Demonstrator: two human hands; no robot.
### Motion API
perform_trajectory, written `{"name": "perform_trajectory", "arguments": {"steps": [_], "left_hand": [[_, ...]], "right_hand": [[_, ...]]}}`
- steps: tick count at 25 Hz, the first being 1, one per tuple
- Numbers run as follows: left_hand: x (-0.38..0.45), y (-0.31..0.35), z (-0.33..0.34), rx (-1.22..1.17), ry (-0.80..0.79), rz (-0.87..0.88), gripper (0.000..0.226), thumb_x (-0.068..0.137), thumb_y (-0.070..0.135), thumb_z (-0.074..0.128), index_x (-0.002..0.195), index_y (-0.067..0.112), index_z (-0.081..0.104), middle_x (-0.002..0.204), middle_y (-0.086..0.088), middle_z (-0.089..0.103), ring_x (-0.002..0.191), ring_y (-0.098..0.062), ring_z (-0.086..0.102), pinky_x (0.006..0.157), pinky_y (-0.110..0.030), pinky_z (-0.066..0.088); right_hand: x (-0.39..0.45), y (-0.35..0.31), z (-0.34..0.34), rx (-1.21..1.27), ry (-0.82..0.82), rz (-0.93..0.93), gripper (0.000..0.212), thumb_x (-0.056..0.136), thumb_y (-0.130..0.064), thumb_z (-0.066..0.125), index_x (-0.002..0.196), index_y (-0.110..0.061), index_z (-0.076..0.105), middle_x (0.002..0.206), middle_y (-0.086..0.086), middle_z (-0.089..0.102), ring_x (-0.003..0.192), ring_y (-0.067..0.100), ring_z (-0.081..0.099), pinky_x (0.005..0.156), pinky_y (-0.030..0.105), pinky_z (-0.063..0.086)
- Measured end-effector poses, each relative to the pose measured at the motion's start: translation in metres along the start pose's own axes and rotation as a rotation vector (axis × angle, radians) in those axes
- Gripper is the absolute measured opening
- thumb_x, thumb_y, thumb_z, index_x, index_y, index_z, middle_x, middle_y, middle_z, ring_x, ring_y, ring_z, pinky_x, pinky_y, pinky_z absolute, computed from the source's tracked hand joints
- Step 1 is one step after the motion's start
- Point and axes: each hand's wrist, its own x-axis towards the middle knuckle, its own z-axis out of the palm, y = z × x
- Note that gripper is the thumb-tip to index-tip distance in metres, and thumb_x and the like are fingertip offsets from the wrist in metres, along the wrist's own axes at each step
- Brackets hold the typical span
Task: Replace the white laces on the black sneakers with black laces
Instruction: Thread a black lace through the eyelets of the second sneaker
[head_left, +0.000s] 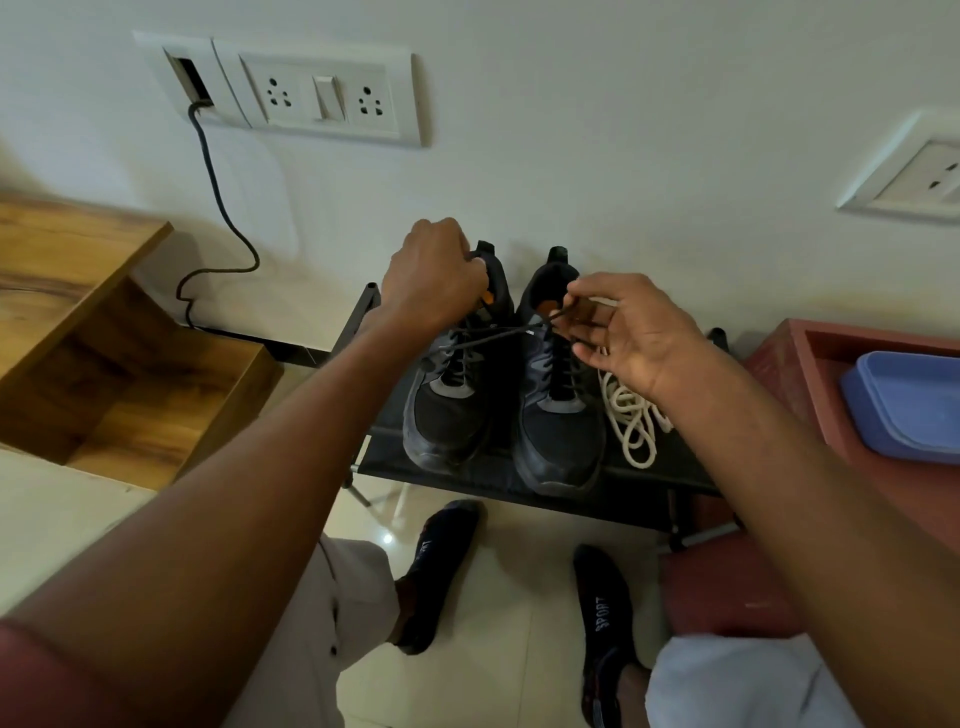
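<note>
Item: pair of black sneakers, side by side on a black fabric shoe rack set against the wall, toes toward the person. Placement raises both shoes within reach of a seated worker.

Left sneaker: black lace threaded through most eyelets; two free ends rise from the top of the lacing, one to each hand.

Right sneaker: dark lacing visible along the tongue; appears already re-laced, judged from colour alone.

White laces: loose coil on the rack just beside the right sneaker's outer side, removed from the shoes and set apart.

Left hand: above the collar of the left sneaker, fingers curled tight into a fist round one end of the black lace, drawing it up and back. Hold likely serves to take out slack.

Right hand: over the right sneaker's opening, thumb and forefinger pinching the other lace end, which crosses from the left sneaker; remaining fingers spread loosely.

Stage, as judged: tightening or finishing the top of the left sneaker; tying not yet done.

Adjacent: blue lidded container in a red tray at right; wooden steps at left; socket panel on the wall.
</note>
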Motion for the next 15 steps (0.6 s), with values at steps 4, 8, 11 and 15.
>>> {"name": "perform_trajectory", "arguments": {"steps": [4, 8, 11, 15], "left_hand": [[-0.023, 0.032, -0.002, -0.599, -0.147, 0.207, 0.027, 0.105, 0.032, 0.056, 0.126, 0.018, 0.066, 0.111, 0.005, 0.074, 0.087, -0.003, 0.069, 0.084, -0.035, 0.057], [-0.047, 0.059, -0.005, -0.958, -0.514, 0.221, 0.047, 0.108, 0.052, 0.043, 0.137, 0.019, 0.061, 0.11, -0.005, 0.077, 0.11, -0.023, 0.073, 0.096, -0.049, 0.055], [-0.05, 0.051, 0.0, -0.833, -0.422, 0.105, 0.046, 0.104, 0.05, 0.056, 0.104, 0.009, 0.077, 0.082, -0.016, 0.074, 0.08, -0.022, 0.073, 0.081, -0.035, 0.056], [-0.048, 0.014, 0.014, -0.106, -0.151, -0.061, 0.035, 0.099, 0.043, 0.066, 0.082, 0.015, 0.078, 0.078, -0.003, 0.074, 0.076, -0.024, 0.07, 0.085, -0.046, 0.059]], "right_hand": [[-0.032, -0.024, -0.006, 0.179, -0.067, -0.239, 0.011, 0.097, -0.017, 0.064, 0.086, -0.017, 0.061, 0.068, -0.001, 0.057, 0.055, 0.013, 0.051, 0.062, 0.031, 0.045], [-0.049, -0.04, -0.02, -0.321, 0.049, -0.64, 0.011, 0.1, -0.013, 0.063, 0.105, -0.009, 0.072, 0.069, 0.004, 0.06, 0.048, 0.009, 0.041, 0.044, 0.02, 0.032], [-0.041, -0.039, -0.036, -0.278, 0.193, -0.654, 0.009, 0.098, -0.013, 0.068, 0.102, -0.012, 0.076, 0.072, 0.003, 0.066, 0.051, 0.008, 0.045, 0.046, 0.019, 0.036], [-0.021, -0.019, -0.046, -0.264, 0.389, -0.545, 0.013, 0.095, -0.011, 0.071, 0.093, -0.02, 0.08, 0.082, -0.001, 0.076, 0.057, 0.002, 0.053, 0.053, 0.016, 0.041]]}}
